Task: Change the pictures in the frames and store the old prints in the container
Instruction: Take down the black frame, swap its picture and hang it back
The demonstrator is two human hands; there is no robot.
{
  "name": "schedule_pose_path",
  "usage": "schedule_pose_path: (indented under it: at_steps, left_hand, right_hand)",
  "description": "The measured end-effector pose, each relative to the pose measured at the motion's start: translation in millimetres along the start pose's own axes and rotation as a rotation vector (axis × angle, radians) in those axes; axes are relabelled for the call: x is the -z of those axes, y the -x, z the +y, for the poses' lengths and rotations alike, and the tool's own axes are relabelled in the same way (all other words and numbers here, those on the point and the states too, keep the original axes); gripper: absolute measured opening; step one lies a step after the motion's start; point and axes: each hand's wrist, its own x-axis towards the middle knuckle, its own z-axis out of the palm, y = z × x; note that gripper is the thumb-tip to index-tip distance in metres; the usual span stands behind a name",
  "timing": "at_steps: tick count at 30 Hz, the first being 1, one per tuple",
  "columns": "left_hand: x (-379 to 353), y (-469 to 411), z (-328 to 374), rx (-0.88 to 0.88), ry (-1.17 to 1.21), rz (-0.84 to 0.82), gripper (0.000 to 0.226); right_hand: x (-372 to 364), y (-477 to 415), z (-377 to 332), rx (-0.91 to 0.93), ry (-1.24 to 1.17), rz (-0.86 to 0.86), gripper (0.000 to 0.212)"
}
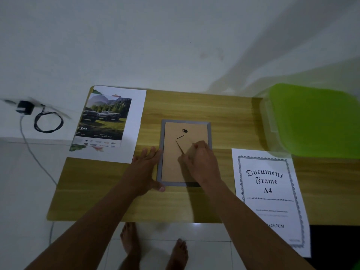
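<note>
Frame (209, 133) lies face down mid-desk (194, 106), grey rim up, brown back board (171, 168) exposed, i.e. the side you need to reach the print. L hand (145, 168) is flat on the desk, fingers spread, pressed against the frame's left edge, thumb at the lower-left corner. Prob a stop so the frame doesn't slide while the other hand works. R hand (198, 160) is on the board, fingers curled, pinching the fold-out stand (184, 143), which sits lifted off the board at an angle. My read: stand used as a handle to pull the board out, or being folded clear; can't tell which. Edge tabs not visible, too blurred. Small hanger clip (184, 130) near top of board, untouched.

Car print (105, 117) sits on white sheets (137, 106) at the desk's far-left corner, apart from the frame. Looks like the replacement supply, on the L-hand side. "Document Frame A4" sheet (268, 184) lies right of the frame, near end hanging over the desk front. Likely a stock insert, not yet stored. Container (311, 121) w/ green lid at far right, lid on, near that sheet. Needs opening before anything goes in.

Risk: if there's glass it may shift when the board comes up, hence the L-hand brace.
</note>
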Motion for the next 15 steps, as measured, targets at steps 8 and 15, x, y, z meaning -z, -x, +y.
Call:
schedule_pose_path:
  at_steps: [8, 15]
  left_hand:
    - [0, 0, -1, 0.003, -0.008, -0.007, 0.130]
    - [-3, 0, 0, -0.021, -0.049, 0.065, 0.119]
  right_hand:
    - [20, -3, -7, -0.034, -0.104, 0.006, 0.047]
    - [73, -47, 7, -0.113, 0.033, 0.053, 0.049]
